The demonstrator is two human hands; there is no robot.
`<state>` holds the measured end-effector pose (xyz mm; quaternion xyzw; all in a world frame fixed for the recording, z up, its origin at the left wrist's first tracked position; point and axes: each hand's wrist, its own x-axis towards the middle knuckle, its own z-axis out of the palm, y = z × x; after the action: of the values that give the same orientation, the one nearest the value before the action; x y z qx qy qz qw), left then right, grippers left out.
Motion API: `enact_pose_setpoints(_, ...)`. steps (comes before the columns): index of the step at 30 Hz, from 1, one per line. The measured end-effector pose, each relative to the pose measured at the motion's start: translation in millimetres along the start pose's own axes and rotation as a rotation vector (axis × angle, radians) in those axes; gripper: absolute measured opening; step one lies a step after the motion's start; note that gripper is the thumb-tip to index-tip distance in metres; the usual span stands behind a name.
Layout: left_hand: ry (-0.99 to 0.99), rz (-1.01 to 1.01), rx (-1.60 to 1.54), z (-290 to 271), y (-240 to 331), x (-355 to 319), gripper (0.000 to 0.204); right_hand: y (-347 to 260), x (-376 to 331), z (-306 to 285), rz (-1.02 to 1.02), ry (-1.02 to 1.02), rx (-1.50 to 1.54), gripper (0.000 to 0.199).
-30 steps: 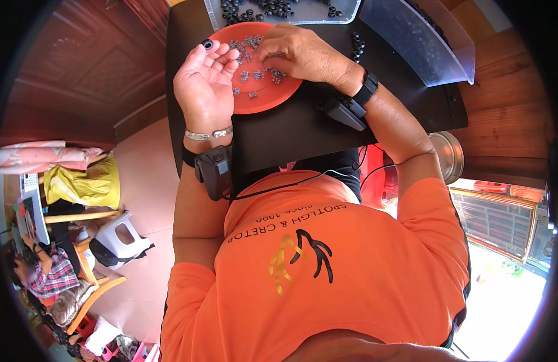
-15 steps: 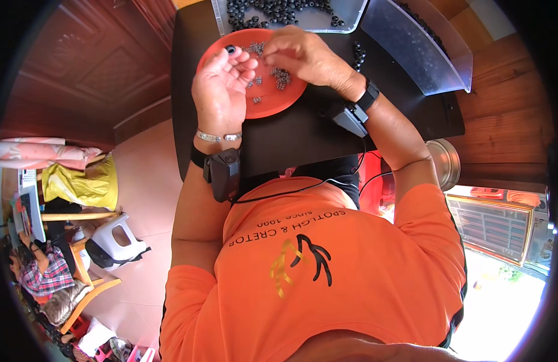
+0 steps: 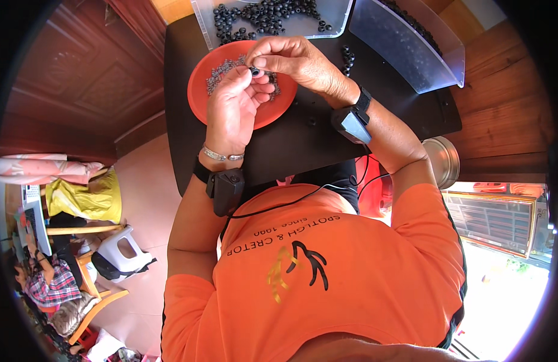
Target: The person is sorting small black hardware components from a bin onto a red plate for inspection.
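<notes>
My left hand (image 3: 230, 111) is turned palm up over an orange-red plate (image 3: 198, 99). Between its thumb and fingers sits a small, round, hollow black part (image 3: 255, 71). My right hand (image 3: 303, 65) comes in from the right, thumb and forefinger pinched together at the top of that part. Whatever lies in the pinch is too small and too hidden to make out. Small silvery metal pieces (image 3: 218, 77) are scattered over the plate, partly covered by both hands.
A clear bin (image 3: 205, 27) of loose black parts (image 3: 270, 18) stands behind the plate. To its right is a second clear bin (image 3: 405, 51). Several black parts (image 3: 348, 60) lie on the dark table (image 3: 291, 145). A person in a checked shirt (image 3: 56, 283) is at the far left.
My right hand has left the metal pieces and come to the black part in my left hand. In the picture, the plate and table sit slightly lower and further left.
</notes>
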<state>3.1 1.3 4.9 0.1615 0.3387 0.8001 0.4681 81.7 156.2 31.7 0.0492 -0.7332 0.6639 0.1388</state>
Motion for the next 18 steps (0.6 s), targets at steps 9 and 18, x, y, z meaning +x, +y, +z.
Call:
enact_pose_setpoints(9,-0.031,0.107,0.145,0.2,-1.2,-0.5,0.015,1.3,1.0,1.8,0.036,0.021,0.09,0.015)
enact_pose_setpoints(18,0.183,0.139,0.012,-2.6,14.8,-1.7,0.019,1.3,-4.8,-19.8,-0.013,-0.052,-0.954,0.015)
